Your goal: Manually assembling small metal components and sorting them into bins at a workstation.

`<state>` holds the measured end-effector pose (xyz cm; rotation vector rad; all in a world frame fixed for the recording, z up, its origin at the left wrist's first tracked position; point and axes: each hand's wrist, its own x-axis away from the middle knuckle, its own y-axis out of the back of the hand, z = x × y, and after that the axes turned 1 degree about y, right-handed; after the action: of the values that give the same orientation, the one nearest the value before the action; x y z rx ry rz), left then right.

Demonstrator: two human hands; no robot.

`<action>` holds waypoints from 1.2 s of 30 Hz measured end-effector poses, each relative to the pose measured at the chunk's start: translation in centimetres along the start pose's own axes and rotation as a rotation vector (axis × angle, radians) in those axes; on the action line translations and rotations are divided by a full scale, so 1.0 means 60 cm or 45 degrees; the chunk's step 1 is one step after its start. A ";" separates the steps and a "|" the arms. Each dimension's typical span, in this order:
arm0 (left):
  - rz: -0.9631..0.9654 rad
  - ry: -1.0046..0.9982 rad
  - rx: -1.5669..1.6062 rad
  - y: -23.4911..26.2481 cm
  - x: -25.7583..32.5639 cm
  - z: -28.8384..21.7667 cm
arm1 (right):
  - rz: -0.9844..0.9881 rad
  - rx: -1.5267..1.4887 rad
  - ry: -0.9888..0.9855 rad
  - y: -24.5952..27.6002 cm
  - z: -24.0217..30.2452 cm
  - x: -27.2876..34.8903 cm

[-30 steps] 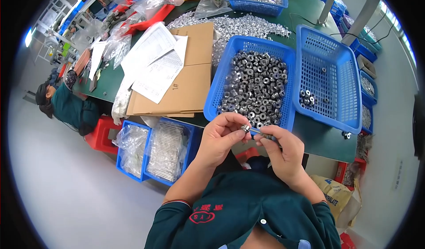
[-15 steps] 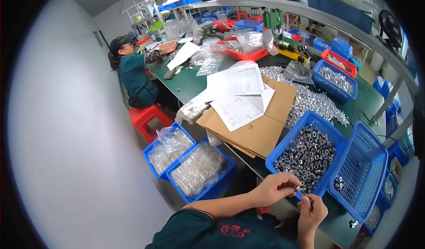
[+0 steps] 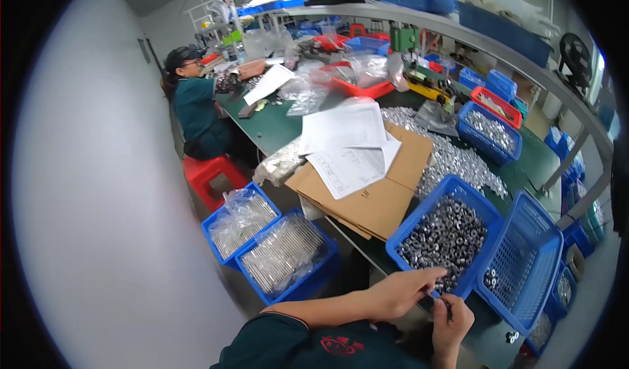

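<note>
My left hand [image 3: 401, 293] and my right hand [image 3: 452, 318] meet over the near edge of a blue basket [image 3: 396, 250] filled with small dark and shiny metal ring-like parts [image 3: 449, 234]. Both are closed, thumb and fingers pinched together around a small metal part [image 3: 432, 294] between them. The fingers cover most of it, so its exact kind cannot be made out. To the right a second blue basket [image 3: 534, 264] leans tilted against the first, with a few ring-like parts inside.
Flattened cardboard [image 3: 386, 195] with paper sheets [image 3: 347, 166] lies left of the baskets. Behind spreads a heap of shiny metal pieces [image 3: 462, 169]. Two blue crates of metal rods [image 3: 285, 251] stand at lower left. A co-worker [image 3: 196, 107] sits at the table's far left.
The whole view has shifted slightly. My hands stay together at the basket's near edge, with the left fingers now reaching further over the small part.
</note>
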<state>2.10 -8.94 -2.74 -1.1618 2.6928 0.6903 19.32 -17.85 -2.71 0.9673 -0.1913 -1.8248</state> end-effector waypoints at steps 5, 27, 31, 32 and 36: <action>-0.200 -0.042 -0.081 0.032 0.006 -0.002 | 0.046 -0.041 -0.053 0.005 0.026 -0.027; 0.085 -0.255 -0.490 0.004 -0.030 -0.032 | 0.082 0.180 0.467 0.034 -0.008 -0.019; 0.218 -0.311 -0.553 -0.007 -0.051 -0.047 | -0.015 0.191 0.350 0.043 -0.009 0.000; 0.240 -0.319 -0.539 -0.011 -0.058 -0.053 | -0.108 0.165 0.318 0.046 -0.013 -0.001; 0.341 -0.413 -0.581 -0.038 -0.093 -0.073 | -0.314 0.090 0.084 0.071 -0.028 0.012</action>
<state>7.90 -8.68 1.96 -0.6758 2.4971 1.4530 23.37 -19.97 -1.92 1.1403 -0.0997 -2.0173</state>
